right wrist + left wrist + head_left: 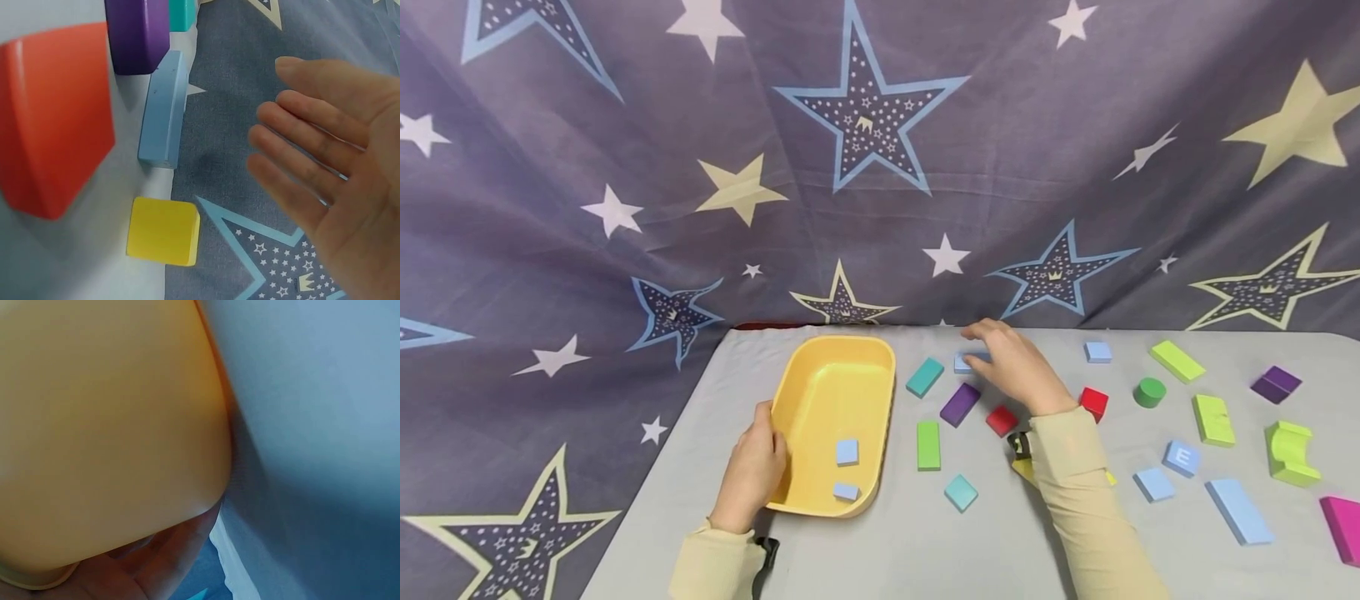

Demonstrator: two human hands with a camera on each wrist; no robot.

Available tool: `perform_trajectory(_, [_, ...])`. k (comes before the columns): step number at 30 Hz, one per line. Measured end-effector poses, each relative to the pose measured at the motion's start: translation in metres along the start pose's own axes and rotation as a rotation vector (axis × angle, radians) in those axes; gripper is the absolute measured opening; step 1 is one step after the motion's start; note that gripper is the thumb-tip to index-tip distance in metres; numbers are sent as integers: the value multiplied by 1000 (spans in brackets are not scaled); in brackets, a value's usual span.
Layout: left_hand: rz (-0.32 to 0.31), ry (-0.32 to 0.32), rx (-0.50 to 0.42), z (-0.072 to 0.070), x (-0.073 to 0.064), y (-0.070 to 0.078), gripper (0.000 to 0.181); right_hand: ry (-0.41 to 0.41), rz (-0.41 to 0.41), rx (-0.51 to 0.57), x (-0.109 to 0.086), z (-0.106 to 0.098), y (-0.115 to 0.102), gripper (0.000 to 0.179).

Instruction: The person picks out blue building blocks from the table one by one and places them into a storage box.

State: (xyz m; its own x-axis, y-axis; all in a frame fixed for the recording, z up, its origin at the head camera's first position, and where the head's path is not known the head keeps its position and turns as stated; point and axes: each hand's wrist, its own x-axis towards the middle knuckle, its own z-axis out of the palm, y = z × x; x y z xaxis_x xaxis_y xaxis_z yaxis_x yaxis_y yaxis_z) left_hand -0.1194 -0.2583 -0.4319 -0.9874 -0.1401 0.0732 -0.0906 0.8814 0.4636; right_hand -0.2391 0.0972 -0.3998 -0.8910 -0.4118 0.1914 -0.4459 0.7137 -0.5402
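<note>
At the left of the table, my left hand (751,467) grips the side of a yellow plastic tub (820,392), thumb over the rim. The left wrist view shows fingers (169,559) against the tub's outer wall (119,444). Two small light blue blocks (847,452) lie inside the tub. My right hand (1018,367) is held over the table's far edge with nothing in it, fingers apart and loosely bent. Below it lies a long light blue block (162,112), partly hidden by the hand in the head view. A yellow block (164,231) sits beside that one.
Near the right hand lie a purple block (960,405), a teal block (925,377), a green block (928,446) and red blocks (1002,421). Several more blocks, including a green cylinder (1150,392), spread rightward. A star-patterned curtain (880,217) hangs behind the table.
</note>
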Motion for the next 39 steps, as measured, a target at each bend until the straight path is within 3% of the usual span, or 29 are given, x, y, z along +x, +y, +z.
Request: perform_trajectory(39, [8,-5,-15,0,0,2,43,-107,32,-89,0,-1,23,39])
